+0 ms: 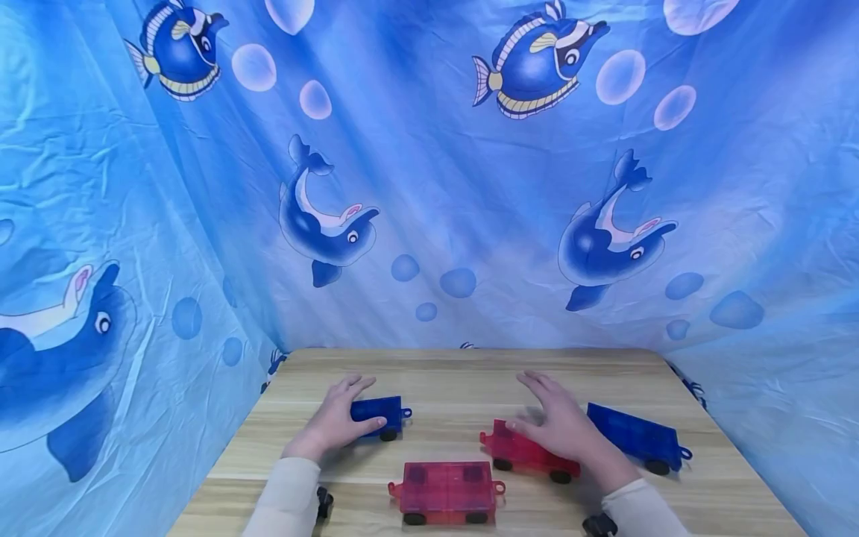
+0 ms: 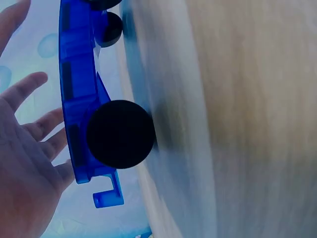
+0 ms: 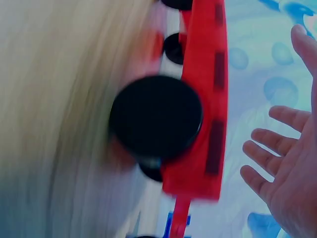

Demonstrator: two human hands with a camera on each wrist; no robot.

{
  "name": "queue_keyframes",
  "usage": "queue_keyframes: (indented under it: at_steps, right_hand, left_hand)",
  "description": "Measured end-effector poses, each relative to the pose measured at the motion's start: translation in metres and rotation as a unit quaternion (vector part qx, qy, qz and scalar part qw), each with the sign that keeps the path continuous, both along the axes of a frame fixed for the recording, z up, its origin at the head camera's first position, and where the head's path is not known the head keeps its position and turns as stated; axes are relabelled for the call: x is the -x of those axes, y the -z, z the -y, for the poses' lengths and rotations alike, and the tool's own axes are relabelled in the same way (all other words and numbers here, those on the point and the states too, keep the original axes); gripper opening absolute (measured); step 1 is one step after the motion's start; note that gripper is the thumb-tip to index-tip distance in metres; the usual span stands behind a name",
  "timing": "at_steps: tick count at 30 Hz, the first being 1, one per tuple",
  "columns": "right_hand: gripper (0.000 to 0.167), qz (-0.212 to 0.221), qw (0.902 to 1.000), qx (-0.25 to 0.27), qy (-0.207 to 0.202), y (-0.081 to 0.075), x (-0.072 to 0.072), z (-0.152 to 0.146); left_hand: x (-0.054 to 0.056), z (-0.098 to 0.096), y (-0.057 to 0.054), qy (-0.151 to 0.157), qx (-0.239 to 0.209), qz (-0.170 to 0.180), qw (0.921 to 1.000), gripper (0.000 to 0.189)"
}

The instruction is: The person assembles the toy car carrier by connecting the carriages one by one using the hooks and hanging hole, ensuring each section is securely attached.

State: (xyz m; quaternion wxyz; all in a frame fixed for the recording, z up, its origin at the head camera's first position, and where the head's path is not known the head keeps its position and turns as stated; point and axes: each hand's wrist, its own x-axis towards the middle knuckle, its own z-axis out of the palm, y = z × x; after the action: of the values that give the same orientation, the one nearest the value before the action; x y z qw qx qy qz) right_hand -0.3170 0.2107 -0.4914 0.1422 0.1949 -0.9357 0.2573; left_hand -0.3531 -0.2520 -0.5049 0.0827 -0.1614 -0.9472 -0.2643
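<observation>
My left hand (image 1: 342,418) is beside a blue translucent toy train car (image 1: 391,415), hiding its left end. In the left wrist view the fingers are spread behind the car, whose black wheels (image 2: 121,134) stand on the wood. On the other side, my right hand (image 1: 562,424) hovers over a red toy train car (image 1: 520,451), partly covering it. The right wrist view shows the fingers (image 3: 277,141) extended and apart from the red car's body (image 3: 203,109). Neither hand grips a car.
Between the arms, at the front, stands another red train car (image 1: 450,488) with couplings at both ends. A second blue car (image 1: 634,436) sits slanted right of my right hand. All stand on a wooden table (image 1: 443,380), with a blue sea-print curtain (image 1: 429,186) behind.
</observation>
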Motion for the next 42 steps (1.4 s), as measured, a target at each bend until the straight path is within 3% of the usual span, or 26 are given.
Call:
queue_keyframes:
  at_steps: [9, 13, 18, 28, 34, 42]
  right_hand:
    - [0.087, 0.061, 0.9978, 0.004, -0.025, -0.009, -0.010, 0.029]
    - [0.086, 0.078, 0.9950, 0.007, -0.061, -0.012, -0.012, 0.040]
    - [0.087, 0.101, 0.9873, 0.008, -0.122, -0.014, -0.015, 0.053]
    - [0.079, 0.163, 0.9735, 0.006, -0.160, -0.011, -0.025, 0.080]
    - [0.075, 0.169, 0.9645, -0.007, -0.203, -0.007, -0.033, 0.095]
    - [0.073, 0.163, 0.9586, -0.042, -0.230, -0.002, -0.040, 0.104]
  left_hand:
    - [-0.005, -0.008, -0.003, 0.017, -0.006, 0.028, 0.9994, 0.088]
    - [-0.008, -0.012, -0.003, 0.020, -0.001, 0.040, 0.9990, 0.085]
    - [-0.009, -0.014, -0.001, 0.023, 0.010, 0.041, 0.9988, 0.082]
    - [-0.013, -0.016, -0.003, 0.020, 0.026, 0.051, 0.9981, 0.075]
    - [-0.012, -0.018, 0.000, 0.010, 0.023, 0.039, 0.9989, 0.068]
    - [-0.013, -0.018, 0.005, 0.002, 0.019, 0.033, 0.9993, 0.068]
